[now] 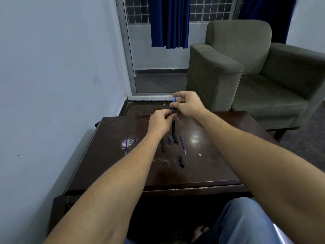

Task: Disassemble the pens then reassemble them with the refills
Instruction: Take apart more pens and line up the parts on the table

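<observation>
Both hands are raised over the far half of the dark wooden table (211, 169). My left hand (161, 121) grips a black pen barrel (173, 127) that hangs down toward the table. My right hand (189, 104) pinches the blue tip piece (174, 104) at the barrel's upper end. On the table lie a black barrel (163, 144), a small blue piece (169, 140), a black cap (175, 139), a blue refill (183, 144) and another black cap (181, 161). Two blue refills (126, 144) (135, 140) lie further left.
A grey-green armchair (255, 71) stands behind the table on the right. A pale wall runs along the left, and a glass door with blue curtains (169, 22) is at the back. My knee in jeans (246, 224) is below the table's near edge.
</observation>
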